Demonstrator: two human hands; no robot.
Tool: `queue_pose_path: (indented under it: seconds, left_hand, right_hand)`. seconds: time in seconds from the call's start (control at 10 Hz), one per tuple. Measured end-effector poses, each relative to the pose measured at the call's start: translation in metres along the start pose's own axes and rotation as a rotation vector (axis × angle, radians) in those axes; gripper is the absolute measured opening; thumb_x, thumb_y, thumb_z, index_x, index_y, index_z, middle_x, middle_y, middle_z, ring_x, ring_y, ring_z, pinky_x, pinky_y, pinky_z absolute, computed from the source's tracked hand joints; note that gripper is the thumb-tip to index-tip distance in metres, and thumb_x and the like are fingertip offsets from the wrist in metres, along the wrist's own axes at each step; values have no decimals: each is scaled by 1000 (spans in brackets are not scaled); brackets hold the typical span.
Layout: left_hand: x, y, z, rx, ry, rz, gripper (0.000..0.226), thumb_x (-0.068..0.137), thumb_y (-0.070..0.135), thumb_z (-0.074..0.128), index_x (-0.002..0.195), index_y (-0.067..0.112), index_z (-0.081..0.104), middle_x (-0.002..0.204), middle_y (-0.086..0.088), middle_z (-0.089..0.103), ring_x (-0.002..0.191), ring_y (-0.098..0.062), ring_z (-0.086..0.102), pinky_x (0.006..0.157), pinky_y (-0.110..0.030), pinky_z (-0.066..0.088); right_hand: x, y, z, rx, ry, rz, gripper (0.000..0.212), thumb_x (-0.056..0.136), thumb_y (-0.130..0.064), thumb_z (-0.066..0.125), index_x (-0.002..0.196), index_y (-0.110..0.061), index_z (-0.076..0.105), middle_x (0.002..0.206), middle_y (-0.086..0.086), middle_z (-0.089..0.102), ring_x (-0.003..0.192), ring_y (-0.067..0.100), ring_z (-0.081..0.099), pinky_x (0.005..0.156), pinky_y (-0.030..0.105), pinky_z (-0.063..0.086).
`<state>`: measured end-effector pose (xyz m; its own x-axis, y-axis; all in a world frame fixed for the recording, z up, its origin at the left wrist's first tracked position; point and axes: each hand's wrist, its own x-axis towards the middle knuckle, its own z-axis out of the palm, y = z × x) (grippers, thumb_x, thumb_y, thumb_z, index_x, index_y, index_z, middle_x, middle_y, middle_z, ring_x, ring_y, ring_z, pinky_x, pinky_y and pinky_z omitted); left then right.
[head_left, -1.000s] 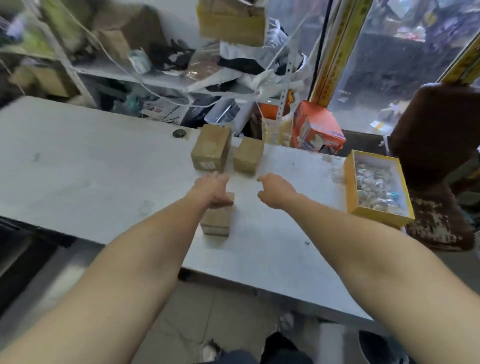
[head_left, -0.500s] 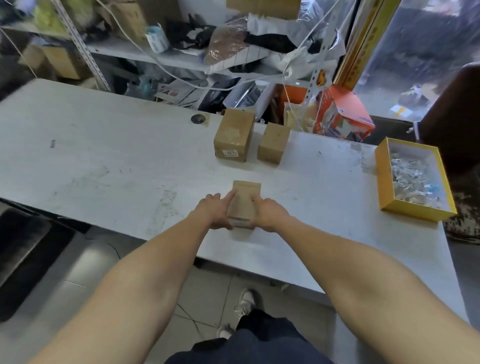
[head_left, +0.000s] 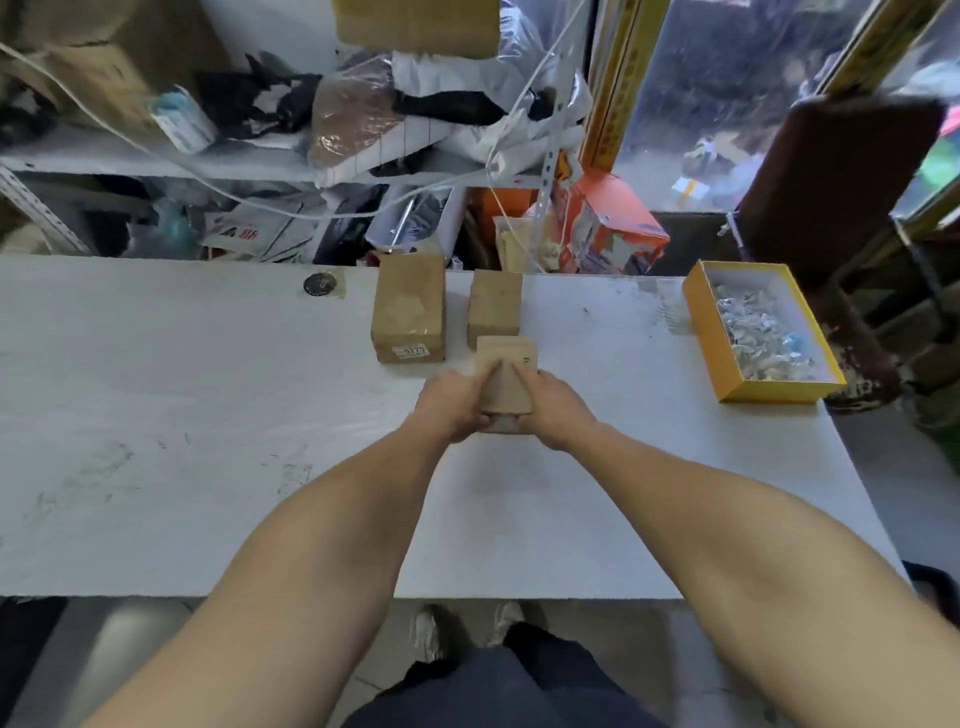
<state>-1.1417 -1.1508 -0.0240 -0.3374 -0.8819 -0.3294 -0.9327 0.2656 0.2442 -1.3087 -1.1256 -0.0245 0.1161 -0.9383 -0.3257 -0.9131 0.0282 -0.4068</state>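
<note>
A small brown cardboard box (head_left: 506, 371) is held between both hands over the white table (head_left: 156, 415). My left hand (head_left: 451, 402) grips its left side and my right hand (head_left: 553, 408) grips its right side, thumbs lying on its top face. Just behind it stand two more brown boxes: a larger one with a label reading 0275 (head_left: 409, 309) and a smaller one (head_left: 494, 306). The held box sits close in front of the smaller one; its underside is hidden.
A yellow tray (head_left: 709, 332) with several small shiny pieces lies at the table's right. A dark round disc (head_left: 319, 284) sits near the back edge. Cluttered shelves, cables and an orange box (head_left: 610, 223) stand behind. A brown chair (head_left: 836, 182) is at the right.
Both hands closed round the small box and have carried it away from me, closer to the two boxes at the back. The camera has tilted downward.
</note>
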Motion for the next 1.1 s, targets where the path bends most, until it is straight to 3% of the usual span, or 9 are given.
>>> queue_pose_path:
  seconds: [0.1, 0.3, 0.4, 0.6, 0.7, 0.8, 0.9, 1.0, 1.1]
  left_hand:
    - [36, 20, -26, 77, 46, 118, 91, 88, 42, 66, 157, 36, 7, 121, -20, 58, 105, -36, 58, 81, -36, 42]
    - [101, 67, -57, 233, 95, 251, 87, 89, 48, 61, 158, 30, 11, 125, -17, 62, 121, -37, 49, 108, -46, 30]
    - [141, 81, -55, 260, 60, 231, 87, 89, 51, 61, 157, 30, 12, 129, -12, 62, 137, -35, 37, 116, -55, 14]
    - [199, 90, -29, 219, -8, 119, 89, 89, 48, 61, 157, 25, 8, 121, -9, 69, 148, -38, 18, 117, -58, 1]
    - [205, 90, -17, 232, -62, 65, 89, 92, 54, 57, 159, 27, 5, 133, -8, 62, 150, -39, 11, 115, -62, -11]
    - [201, 90, -13, 253, -81, 46, 87, 90, 56, 57, 159, 30, 9, 136, -5, 60, 151, -39, 7, 112, -64, -18]
    - [187, 95, -24, 262, -57, 36, 84, 89, 58, 56, 157, 30, 16, 136, -1, 61, 150, -39, 12, 112, -67, -16]
    - [155, 95, -32, 270, -11, 30, 76, 89, 68, 47, 154, 34, 28, 137, -2, 56, 144, -38, 27, 112, -69, -13]
    - [113, 90, -37, 292, 61, 32, 59, 93, 63, 45, 147, 40, 41, 145, -3, 50, 148, -37, 20, 112, -69, -12]
  right_hand:
    - [9, 17, -33, 15, 85, 59, 85, 89, -28, 66, 155, -27, 14, 144, 13, 41, 120, 31, 49, 96, 39, 45]
    - [41, 66, -85, 19, 150, 119, 86, 87, -23, 69, 155, -27, 17, 149, 11, 38, 130, 31, 43, 104, 39, 40]
    - [69, 93, -98, 15, 133, 133, 85, 87, -23, 69, 154, -28, 18, 149, 10, 39, 130, 30, 44, 105, 39, 40]
    - [131, 127, -103, 101, -42, 78, 90, 79, -39, 76, 150, -29, 22, 144, 11, 41, 125, 32, 46, 98, 42, 46]
    - [144, 128, -100, 135, -95, 68, 88, 70, -52, 79, 141, -29, 33, 139, 11, 44, 124, 31, 47, 99, 39, 44]
    - [141, 126, -91, 62, -124, 59, 73, 82, -43, 71, 141, -21, 35, 138, 11, 44, 126, 29, 43, 98, 38, 45]
    - [128, 118, -97, -34, -94, 92, 62, 90, -33, 62, 143, -20, 33, 143, 15, 39, 126, 32, 44, 94, 38, 45]
    - [100, 107, -97, -69, -39, 145, 72, 87, -42, 65, 148, -22, 32, 151, 14, 30, 137, 33, 29, 104, 43, 39]
    - [64, 87, -91, -163, 38, 124, 60, 89, -38, 60, 142, -18, 39, 150, 13, 32, 138, 33, 24, 106, 45, 37]
